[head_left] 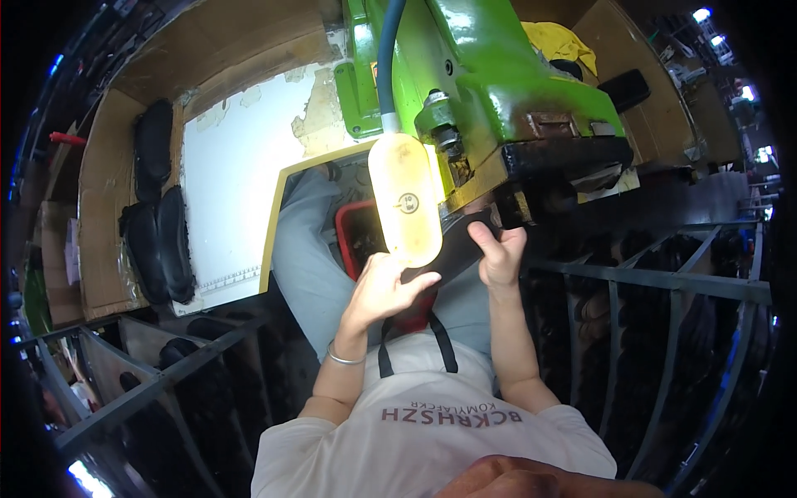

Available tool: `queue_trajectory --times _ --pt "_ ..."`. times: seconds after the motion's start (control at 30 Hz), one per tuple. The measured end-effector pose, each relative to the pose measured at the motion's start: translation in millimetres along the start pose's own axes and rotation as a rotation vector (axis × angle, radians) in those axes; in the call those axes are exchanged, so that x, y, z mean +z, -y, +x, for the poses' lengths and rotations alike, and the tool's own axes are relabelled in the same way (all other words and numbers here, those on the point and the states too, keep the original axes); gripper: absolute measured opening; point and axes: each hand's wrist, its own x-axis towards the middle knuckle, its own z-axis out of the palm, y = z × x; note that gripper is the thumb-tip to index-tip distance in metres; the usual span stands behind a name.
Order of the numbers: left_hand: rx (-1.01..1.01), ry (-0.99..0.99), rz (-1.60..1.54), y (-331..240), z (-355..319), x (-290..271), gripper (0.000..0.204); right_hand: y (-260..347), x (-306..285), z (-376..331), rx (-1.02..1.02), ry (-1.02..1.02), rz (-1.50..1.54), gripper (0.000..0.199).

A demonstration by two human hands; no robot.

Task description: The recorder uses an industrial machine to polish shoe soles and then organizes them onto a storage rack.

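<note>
Around the lamp (pixel 407 170), the left hand (pixel 378 292) is hanging near six o'clock, the right hand (pixel 501 259) curling at four; finger grip cannot be told.

Glossy green paint coats the metal machine (pixel 498 66), worn dull in patches.
From here, the pale yellow lamp cover (pixel 405 174) looks like smooth plastic; the white tabletop (pixel 228 158) is sleek with rough, peeling spots, the box wall (pixel 241 37) matt cardboard, the yellow cloth (pixel 560 41) creased, the bracelet (pixel 345 360) shiny metal.
</note>
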Motion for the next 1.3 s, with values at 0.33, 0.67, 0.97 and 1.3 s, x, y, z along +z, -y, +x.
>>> queue_trajectory --times 0.33,0.67,0.97,1.3 --pt "0.509 -0.231 -0.048 -9 38 -49 0.029 3 -15 1 -0.045 -0.088 0.076 0.029" --pt "0.097 -0.316 0.269 -31 -20 -66 0.035 -11 23 -10 -0.046 0.176 0.045 0.044" --pt "0.357 -0.273 0.310 -39 17 -46 0.037 3 -1 -2 -0.132 -0.128 0.083 0.034" --pt "0.088 -0.175 0.181 -23 5 -64 0.032 4 10 -8 0.023 -0.063 0.129 0.031"
